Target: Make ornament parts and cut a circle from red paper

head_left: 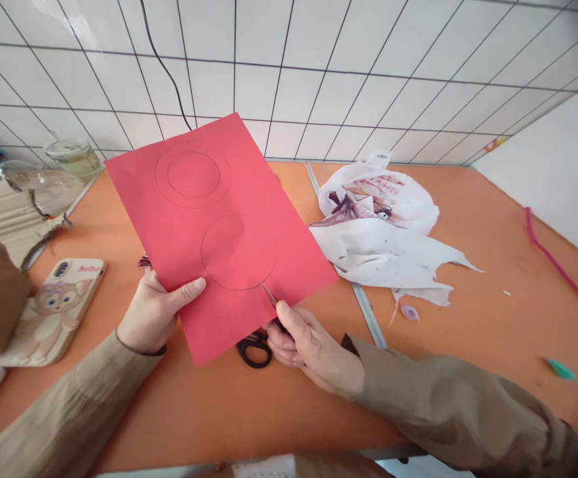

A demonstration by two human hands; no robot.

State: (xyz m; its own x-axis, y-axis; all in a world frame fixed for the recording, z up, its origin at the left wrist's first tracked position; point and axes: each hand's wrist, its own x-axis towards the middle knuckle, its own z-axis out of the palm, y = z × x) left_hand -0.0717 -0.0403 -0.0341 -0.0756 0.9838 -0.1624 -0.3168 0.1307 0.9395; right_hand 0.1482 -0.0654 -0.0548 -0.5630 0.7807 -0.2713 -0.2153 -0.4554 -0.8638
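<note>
My left hand (156, 311) grips the lower left edge of a red sheet of paper (229, 325), thumb on top and fingers behind. The sheet is tilted above the table and bears pencil-like circles: two concentric ones near the top and a single one lower down. My right hand (311, 342) is closed round a slim pointed metal tool (270, 296) with a dark part under the thumb. Its tip meets the lower circle's line; its full shape is hidden. Black scissor handles (255, 350) show below the sheet, left of my right fingers; their blades are hidden.
A white plastic bag (383, 245) with mixed items lies right of the sheet. A phone (57, 309), torn cardboard box (2, 285) and lidded cup (73, 156) stand left. A pink fuzzy stick (557, 262) and green scrap (561, 368) lie right. White tiled wall (328, 86) stands behind.
</note>
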